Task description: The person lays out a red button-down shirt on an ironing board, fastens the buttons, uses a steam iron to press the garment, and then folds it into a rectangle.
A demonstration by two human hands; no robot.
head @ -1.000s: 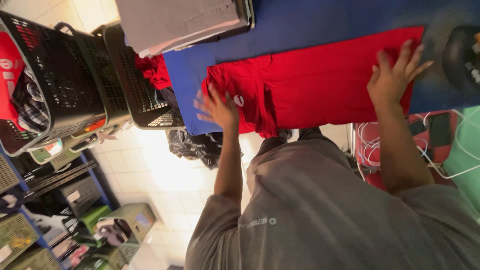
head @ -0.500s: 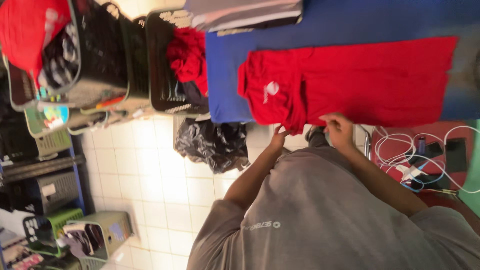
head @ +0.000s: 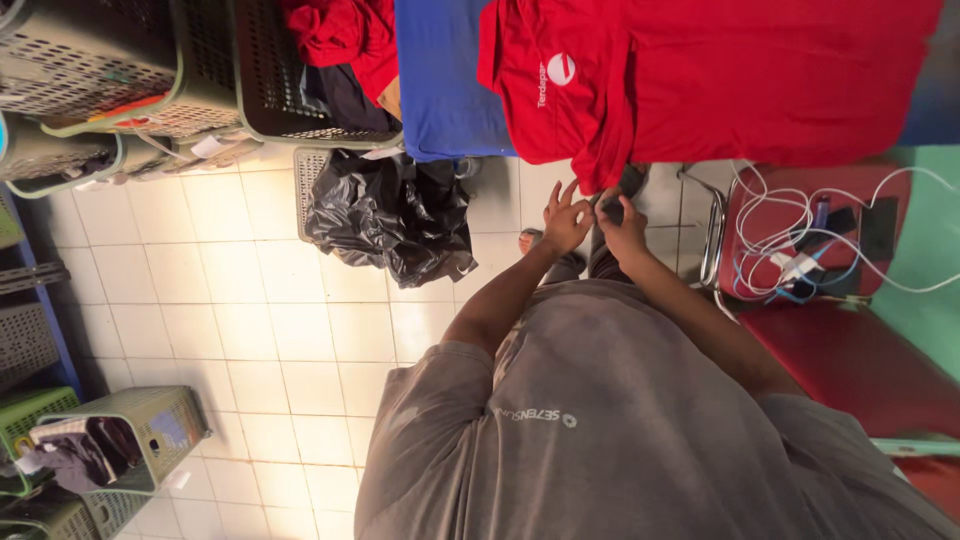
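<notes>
Drawing both hands back from the far part of the cloth, where a second ago they lay flat and wide apart, I have brought them close together at the near edge of the tabletop (head: 440,90). The red shirt (head: 720,80) now lies broad and smooth across that blue surface, its white round emblem on the left, and one flap of it hangs down over the near edge just above my knuckles. On my left hand (head: 565,220) the fingers are spread and loose, their tips reaching up towards the hanging flap without gripping anything. On my right hand (head: 625,225) the fingers are curled together right at the flap's lowest point; whether they pinch the cloth or only touch it I cannot tell, as something dark sits behind them. To my mind the flattening of the body of the shirt is over and the work has shifted to this dangling edge. A crumpled black bag (head: 390,215) lies on the tiled floor (head: 250,330) to the left, laundry baskets (head: 300,110) stand beyond it, and a red chair (head: 850,340) with white cables (head: 790,215) is on my right.
</notes>
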